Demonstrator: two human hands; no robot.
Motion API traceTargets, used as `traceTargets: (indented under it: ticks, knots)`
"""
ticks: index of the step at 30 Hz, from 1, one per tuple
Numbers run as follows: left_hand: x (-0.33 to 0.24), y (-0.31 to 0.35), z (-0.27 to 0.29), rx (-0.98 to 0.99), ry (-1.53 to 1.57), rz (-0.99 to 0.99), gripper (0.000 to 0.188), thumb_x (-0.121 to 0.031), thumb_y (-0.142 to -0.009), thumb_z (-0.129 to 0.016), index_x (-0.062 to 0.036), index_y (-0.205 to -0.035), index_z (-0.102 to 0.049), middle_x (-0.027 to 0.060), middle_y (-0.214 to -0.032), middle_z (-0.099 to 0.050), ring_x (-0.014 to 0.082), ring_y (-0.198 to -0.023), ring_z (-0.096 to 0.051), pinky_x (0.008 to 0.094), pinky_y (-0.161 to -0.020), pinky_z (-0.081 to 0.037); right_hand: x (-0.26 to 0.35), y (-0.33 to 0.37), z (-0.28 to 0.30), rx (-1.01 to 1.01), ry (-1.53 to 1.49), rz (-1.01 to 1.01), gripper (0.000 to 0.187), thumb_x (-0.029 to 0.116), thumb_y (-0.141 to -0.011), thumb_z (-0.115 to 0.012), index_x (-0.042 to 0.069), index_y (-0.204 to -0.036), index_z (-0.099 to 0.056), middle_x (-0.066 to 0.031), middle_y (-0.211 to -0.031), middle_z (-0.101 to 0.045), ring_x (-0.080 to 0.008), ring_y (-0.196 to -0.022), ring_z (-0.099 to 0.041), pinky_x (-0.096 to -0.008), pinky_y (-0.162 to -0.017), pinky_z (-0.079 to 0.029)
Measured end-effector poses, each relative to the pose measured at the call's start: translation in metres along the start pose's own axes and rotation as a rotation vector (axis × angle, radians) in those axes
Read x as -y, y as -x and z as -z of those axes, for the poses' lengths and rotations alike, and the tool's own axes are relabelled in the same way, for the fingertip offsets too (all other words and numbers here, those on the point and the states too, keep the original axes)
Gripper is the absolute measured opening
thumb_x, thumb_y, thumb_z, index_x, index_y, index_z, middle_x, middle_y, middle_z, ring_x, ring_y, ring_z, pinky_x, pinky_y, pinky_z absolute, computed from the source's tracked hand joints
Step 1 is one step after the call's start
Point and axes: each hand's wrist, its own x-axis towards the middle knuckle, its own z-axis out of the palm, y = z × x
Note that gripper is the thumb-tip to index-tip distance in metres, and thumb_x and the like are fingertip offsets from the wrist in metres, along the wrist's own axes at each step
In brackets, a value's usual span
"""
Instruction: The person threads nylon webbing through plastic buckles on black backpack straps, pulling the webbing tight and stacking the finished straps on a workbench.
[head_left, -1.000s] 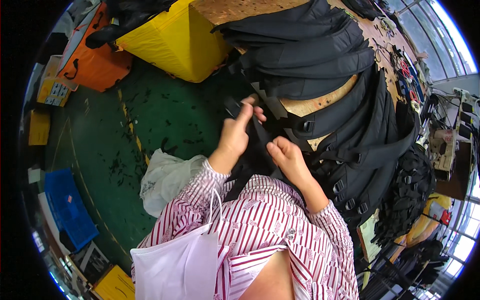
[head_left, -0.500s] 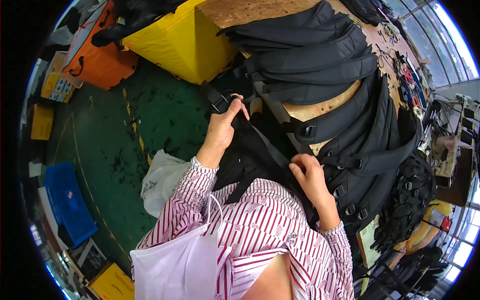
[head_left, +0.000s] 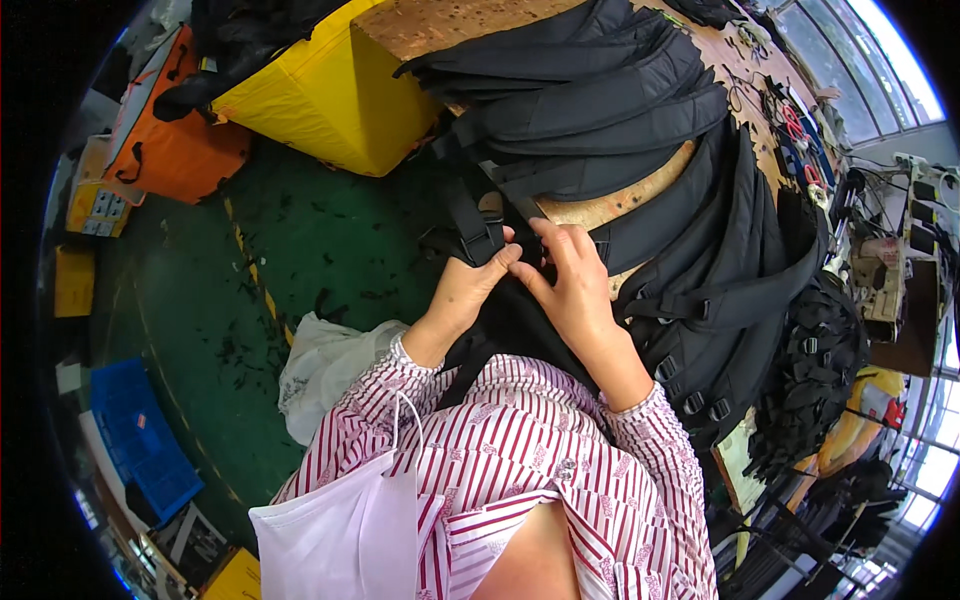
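My left hand is closed on a black strap with a buckle, held up in front of my body. The thumb presses along the near side of the buckle. Close on its right, my right hand bends its fingers in a pinch on the black webbing, its thumb tip meeting the left thumb. The webbing between the fingertips is mostly hidden. Just beyond both hands lies a pile of padded black shoulder straps at the edge of a wooden table.
A yellow bag and an orange box-shaped bag stand at the far left. Beside my left arm rests a white sack. A blue crate is farther left on the green floor. Scissors lie at the table's far right.
My right hand has moved left and away from my body, up the strap, to meet my left hand. The left hand has come down slightly nearer with the buckle. The view has shifted a little.
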Motion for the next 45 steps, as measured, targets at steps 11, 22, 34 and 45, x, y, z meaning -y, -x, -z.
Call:
traceTargets:
  ticks: [11, 22, 34, 45]
  knots:
    - [0.002, 0.009, -0.002, 0.003, 0.097, 0.077, 0.023, -0.018, -0.093, -0.061, -0.0017, -0.109, -0.06, 0.0011, -0.102, -0.06, 0.0093, -0.093, -0.056, 0.0232, -0.083, -0.046, -0.003, 0.005, -0.003, 0.012, 0.167, 0.126, 0.044, 0.014, -0.074, -0.074, 0.002, -0.112, -0.057, -0.0135, -0.1, -0.056, -0.0306, -0.092, -0.055, -0.0398, -0.08, -0.046]
    - [-0.011, 0.005, 0.011, 0.245, -0.205, -0.016, 0.021, -0.02, -0.096, -0.056, 0.0, -0.102, -0.06, 0.0034, -0.081, -0.061, 0.0114, -0.072, -0.058, 0.024, -0.068, -0.047, -0.003, 0.004, 0.001, 0.137, -0.009, -0.052, 0.039, 0.017, -0.08, -0.069, 0.002, -0.115, -0.061, -0.0156, -0.103, -0.061, -0.033, -0.098, -0.056, -0.0403, -0.087, -0.045]
    - [-0.03, -0.011, 0.027, 0.54, 0.137, 0.174, 0.064, -0.04, -0.095, -0.053, -0.0022, -0.143, -0.033, 0.0076, -0.128, -0.053, 0.0084, -0.077, -0.057, 0.0194, -0.057, -0.044, 0.014, -0.023, 0.017, 0.307, 0.14, 0.274, 0.041, 0.012, -0.072, -0.073, 0.013, -0.113, -0.063, -0.0001, -0.114, -0.061, -0.0213, -0.107, -0.052, -0.0386, -0.086, -0.034]
    - [-0.005, -0.017, 0.043, 0.368, 0.001, 0.204, 0.027, -0.024, -0.088, -0.067, -0.0035, -0.102, -0.056, 0.0026, -0.082, -0.057, 0.0106, -0.056, -0.051, 0.0283, -0.07, -0.049, -0.034, -0.048, 0.009, 0.17, 0.141, 0.165, 0.027, 0.013, -0.079, -0.068, 0.009, -0.106, -0.065, -0.006, -0.108, -0.062, -0.027, -0.101, -0.053, -0.0379, -0.084, -0.039]
